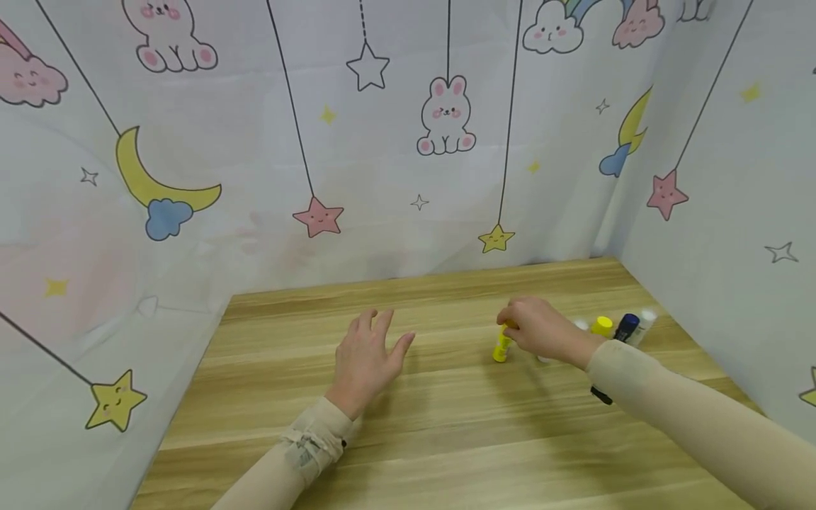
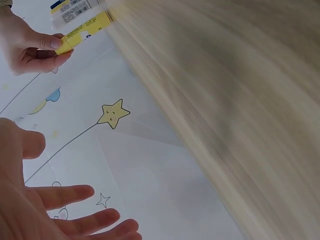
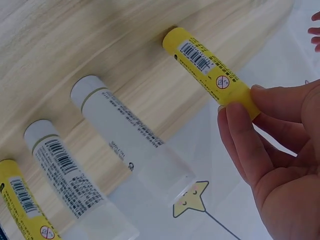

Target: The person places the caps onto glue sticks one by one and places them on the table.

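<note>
My right hand (image 1: 542, 329) pinches the upper end of a yellow glue stick (image 1: 501, 348) between thumb and fingers. The stick is near upright, its lower end at the tabletop. In the right wrist view, a barcode shows on this yellow glue stick (image 3: 200, 65), and a white glue stick (image 3: 120, 127) with a clear cap stands beside it, apart. Farther along come another white glue stick (image 3: 65, 170) and a second yellow glue stick (image 3: 22, 205). Over the middle of the table, my left hand (image 1: 366, 358) holds nothing, fingers spread and slightly bent.
A wood-grain table (image 1: 433, 397) fills the lower view. Behind my right forearm, at the table's right side, stand a dark blue glue stick (image 1: 627, 326) and a whitish one (image 1: 646, 322). A white curtain (image 1: 395, 156) printed with stars and rabbits hangs around the table.
</note>
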`<state>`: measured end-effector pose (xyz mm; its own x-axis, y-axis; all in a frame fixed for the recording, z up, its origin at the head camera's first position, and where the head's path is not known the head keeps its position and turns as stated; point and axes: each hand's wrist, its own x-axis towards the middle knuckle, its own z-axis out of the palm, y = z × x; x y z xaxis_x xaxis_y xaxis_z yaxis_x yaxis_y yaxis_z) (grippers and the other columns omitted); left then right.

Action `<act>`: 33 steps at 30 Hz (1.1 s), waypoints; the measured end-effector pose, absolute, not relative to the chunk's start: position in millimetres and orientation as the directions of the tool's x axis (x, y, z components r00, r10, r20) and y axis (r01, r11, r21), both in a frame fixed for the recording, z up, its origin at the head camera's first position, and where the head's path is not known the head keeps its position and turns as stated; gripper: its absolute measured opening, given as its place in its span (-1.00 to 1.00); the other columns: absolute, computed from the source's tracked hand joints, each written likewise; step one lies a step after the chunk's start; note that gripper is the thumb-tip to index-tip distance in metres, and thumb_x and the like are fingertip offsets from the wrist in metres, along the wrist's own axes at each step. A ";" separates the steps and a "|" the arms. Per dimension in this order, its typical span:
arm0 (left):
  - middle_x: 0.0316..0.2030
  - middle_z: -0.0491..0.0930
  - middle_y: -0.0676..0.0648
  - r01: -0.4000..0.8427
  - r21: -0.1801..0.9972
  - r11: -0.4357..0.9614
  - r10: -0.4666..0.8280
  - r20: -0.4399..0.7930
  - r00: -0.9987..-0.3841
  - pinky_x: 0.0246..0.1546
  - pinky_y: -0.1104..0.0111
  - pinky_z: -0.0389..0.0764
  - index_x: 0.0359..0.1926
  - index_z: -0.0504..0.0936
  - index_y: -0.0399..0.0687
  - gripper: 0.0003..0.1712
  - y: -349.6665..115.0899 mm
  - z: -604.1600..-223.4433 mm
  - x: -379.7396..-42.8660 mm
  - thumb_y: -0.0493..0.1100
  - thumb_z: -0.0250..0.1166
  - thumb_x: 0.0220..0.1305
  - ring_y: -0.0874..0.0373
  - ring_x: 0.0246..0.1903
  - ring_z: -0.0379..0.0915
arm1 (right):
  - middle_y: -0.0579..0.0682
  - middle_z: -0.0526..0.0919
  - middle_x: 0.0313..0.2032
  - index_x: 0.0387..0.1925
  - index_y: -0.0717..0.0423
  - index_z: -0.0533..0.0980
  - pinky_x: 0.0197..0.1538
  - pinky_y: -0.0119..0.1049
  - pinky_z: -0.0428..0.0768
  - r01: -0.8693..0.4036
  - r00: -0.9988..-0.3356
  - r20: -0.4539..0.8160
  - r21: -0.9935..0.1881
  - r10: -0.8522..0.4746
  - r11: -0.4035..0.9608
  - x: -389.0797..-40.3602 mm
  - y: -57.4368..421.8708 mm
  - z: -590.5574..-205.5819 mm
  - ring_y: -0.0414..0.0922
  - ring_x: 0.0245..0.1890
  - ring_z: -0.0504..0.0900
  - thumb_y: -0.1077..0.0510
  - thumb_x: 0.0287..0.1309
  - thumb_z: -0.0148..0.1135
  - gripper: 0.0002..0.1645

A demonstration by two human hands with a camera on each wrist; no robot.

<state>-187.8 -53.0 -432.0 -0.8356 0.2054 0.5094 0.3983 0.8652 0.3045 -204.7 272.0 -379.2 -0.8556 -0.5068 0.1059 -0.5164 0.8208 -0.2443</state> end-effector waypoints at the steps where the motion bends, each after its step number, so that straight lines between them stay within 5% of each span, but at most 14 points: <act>1: 0.17 0.49 -0.28 0.397 0.304 0.866 0.206 0.507 -0.837 -0.29 -0.11 0.65 0.30 0.54 -0.06 -0.28 -52.9 -432.2 -188.1 0.35 0.14 0.39 -0.21 0.12 0.46 | -0.05 0.62 -0.29 -0.10 0.21 0.70 -0.24 -0.23 0.62 -0.515 -0.857 0.101 -0.239 -0.506 0.823 -204.2 273.2 -379.1 -0.16 -0.31 0.58 0.31 0.20 0.39 -0.79; 12: 0.22 0.44 -0.34 0.389 0.299 0.872 0.221 0.468 -0.856 -0.07 -0.13 0.59 0.35 0.49 -0.06 -0.21 -54.6 -430.7 -193.4 0.40 0.04 0.41 -0.26 0.18 0.40 | -0.02 0.64 -0.26 -0.12 0.20 0.71 -0.20 -0.19 0.65 -0.518 -0.855 0.089 -0.189 -0.510 0.834 -198.1 286.6 -375.7 -0.10 -0.26 0.62 0.32 0.19 0.39 -0.80; 19: 0.24 0.38 -0.34 0.385 0.310 0.869 0.229 0.439 -0.869 0.19 -0.18 0.36 0.38 0.45 -0.08 -0.18 -56.9 -431.0 -195.5 0.42 -0.02 0.42 -0.30 0.23 0.32 | -0.03 0.65 -0.29 -0.15 0.20 0.71 -0.23 -0.22 0.66 -0.530 -0.848 0.096 -0.159 -0.522 0.833 -196.6 289.4 -377.7 -0.12 -0.29 0.63 0.33 0.17 0.39 -0.81; 33: 0.38 0.20 -0.38 0.338 0.298 0.893 0.219 0.368 -0.904 0.24 -0.34 0.17 0.52 0.27 0.08 -0.09 -57.6 -432.4 -201.5 0.51 -0.16 0.40 -0.42 0.38 0.06 | -0.11 0.58 -0.35 -0.18 0.07 0.70 -0.41 -0.33 0.55 -0.572 -0.811 0.169 -0.028 -0.560 0.820 -196.6 287.4 -378.6 -0.27 -0.47 0.52 0.14 0.16 0.46 -0.81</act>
